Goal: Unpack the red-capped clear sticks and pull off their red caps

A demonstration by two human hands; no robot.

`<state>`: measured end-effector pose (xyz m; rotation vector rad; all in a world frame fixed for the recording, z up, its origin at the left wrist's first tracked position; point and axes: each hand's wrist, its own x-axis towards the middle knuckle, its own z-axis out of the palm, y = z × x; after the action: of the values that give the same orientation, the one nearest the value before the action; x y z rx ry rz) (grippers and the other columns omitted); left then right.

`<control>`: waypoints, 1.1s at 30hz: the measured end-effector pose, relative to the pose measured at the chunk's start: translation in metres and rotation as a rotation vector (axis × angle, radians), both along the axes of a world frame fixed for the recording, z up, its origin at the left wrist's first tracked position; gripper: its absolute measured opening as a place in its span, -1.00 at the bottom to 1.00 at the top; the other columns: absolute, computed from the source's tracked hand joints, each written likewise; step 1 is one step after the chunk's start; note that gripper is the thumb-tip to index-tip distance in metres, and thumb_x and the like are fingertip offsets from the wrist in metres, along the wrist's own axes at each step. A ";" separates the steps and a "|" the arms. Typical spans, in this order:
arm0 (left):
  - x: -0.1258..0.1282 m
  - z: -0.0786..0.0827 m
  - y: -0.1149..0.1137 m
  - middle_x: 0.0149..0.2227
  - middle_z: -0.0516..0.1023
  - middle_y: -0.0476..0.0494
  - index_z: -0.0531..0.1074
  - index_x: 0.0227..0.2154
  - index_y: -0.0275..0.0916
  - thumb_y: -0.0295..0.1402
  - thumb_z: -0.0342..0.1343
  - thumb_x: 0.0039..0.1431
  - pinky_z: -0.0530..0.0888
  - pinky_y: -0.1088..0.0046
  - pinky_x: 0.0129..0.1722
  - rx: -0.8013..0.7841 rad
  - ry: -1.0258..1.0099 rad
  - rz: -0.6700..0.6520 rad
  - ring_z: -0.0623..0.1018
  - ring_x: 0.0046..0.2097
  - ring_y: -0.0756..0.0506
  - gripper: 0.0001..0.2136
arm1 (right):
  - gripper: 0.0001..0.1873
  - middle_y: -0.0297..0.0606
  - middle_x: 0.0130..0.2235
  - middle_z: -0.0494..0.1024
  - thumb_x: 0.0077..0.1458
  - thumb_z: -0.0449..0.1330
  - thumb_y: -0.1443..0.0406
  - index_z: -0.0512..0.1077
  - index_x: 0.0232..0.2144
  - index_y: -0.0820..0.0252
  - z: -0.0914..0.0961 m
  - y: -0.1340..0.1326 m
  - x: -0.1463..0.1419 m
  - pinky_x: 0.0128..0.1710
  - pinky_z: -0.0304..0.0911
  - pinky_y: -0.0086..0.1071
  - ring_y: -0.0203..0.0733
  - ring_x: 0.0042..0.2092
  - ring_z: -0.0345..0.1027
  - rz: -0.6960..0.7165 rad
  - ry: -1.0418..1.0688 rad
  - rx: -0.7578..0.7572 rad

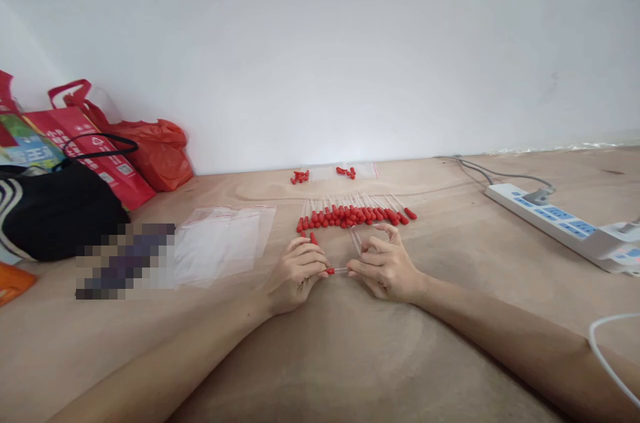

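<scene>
In front of me my left hand [300, 274] pinches a red rubber bulb [331, 271]. Its open end meets a thin clear tube [341, 270], which the fingers of my right hand [387, 268] grip; how far the tube sits inside is too small to tell. More clear tubes [355, 241] stick out from my right hand, pointing away from me. Two more red bulbs [313, 238] show at the fingers of my left hand. Just beyond both hands lies a row of droppers [350, 215], red bulbs toward me and clear stems pointing to the wall.
Loose red bulbs [300, 177] and clear zip bags [370, 171] lie by the wall. More zip bags [220, 246] are left of my hands, beside a pixelated patch. Shopping bags [150, 153] and a black bag [60, 213] stand far left. A power strip [545, 216] lies right.
</scene>
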<state>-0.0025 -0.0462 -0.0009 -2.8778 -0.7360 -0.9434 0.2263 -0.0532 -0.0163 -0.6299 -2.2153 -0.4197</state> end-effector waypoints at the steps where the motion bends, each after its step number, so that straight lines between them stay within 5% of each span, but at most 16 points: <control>1: -0.005 0.000 0.001 -0.38 0.54 -0.03 0.40 -0.43 -0.21 -0.46 -0.05 0.14 0.29 0.33 -0.09 -0.007 -0.011 0.013 0.46 -0.22 -0.04 -0.86 | -0.88 -0.47 -0.63 0.38 0.05 0.08 0.29 0.43 -0.40 0.11 0.000 0.000 0.004 0.02 -0.18 -0.16 -0.34 -0.36 0.23 -0.010 0.010 -0.007; 10: -0.037 -0.004 0.008 -0.41 0.34 -0.08 0.38 -0.26 -0.25 -0.39 -0.06 0.13 0.39 0.52 -0.41 -0.035 -0.192 0.416 0.39 -0.42 0.02 -0.84 | -0.79 -0.38 -0.58 0.43 0.06 0.03 0.28 0.46 -0.31 0.08 -0.004 0.003 0.016 -0.17 -0.06 -0.28 -0.32 -0.44 0.22 -0.273 0.134 -0.187; 17: -0.030 -0.006 0.022 -0.49 0.39 0.01 0.27 -0.36 -0.26 -0.38 0.04 -0.05 0.40 0.53 -0.50 -0.362 -0.329 0.691 0.43 -0.49 0.03 -0.85 | -0.78 -0.40 -0.57 0.44 -0.07 -0.03 0.40 0.36 -0.37 0.19 -0.008 0.009 0.015 -0.25 -0.10 -0.34 -0.31 -0.46 0.26 -0.509 0.139 -0.354; 22: -0.020 -0.003 0.022 -0.49 0.48 -0.03 0.33 -0.49 -0.25 -0.27 0.08 -0.05 0.47 0.50 -0.45 -0.458 -0.344 0.648 0.49 -0.45 -0.01 -0.86 | -0.79 -0.35 -0.48 0.48 -0.11 -0.01 0.41 0.37 -0.39 0.18 -0.007 0.011 0.011 -0.27 -0.13 -0.34 -0.30 -0.40 0.29 -0.528 0.094 -0.371; 33: -0.028 -0.011 0.017 -0.07 0.45 -0.31 0.30 -0.06 -0.40 -0.29 0.03 -0.06 0.41 0.24 -0.01 -0.662 -0.391 0.482 0.47 -0.07 -0.17 -0.54 | -0.75 -0.30 -0.42 0.48 0.06 0.01 0.16 0.42 -0.33 0.14 0.000 0.004 0.008 -0.26 -0.14 -0.30 -0.25 -0.32 0.27 -0.438 0.011 -0.375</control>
<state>-0.0309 -0.0290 -0.0120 -2.7367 -1.9967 -1.3962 0.2345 -0.0488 -0.0161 -1.3264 -2.1548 -0.2122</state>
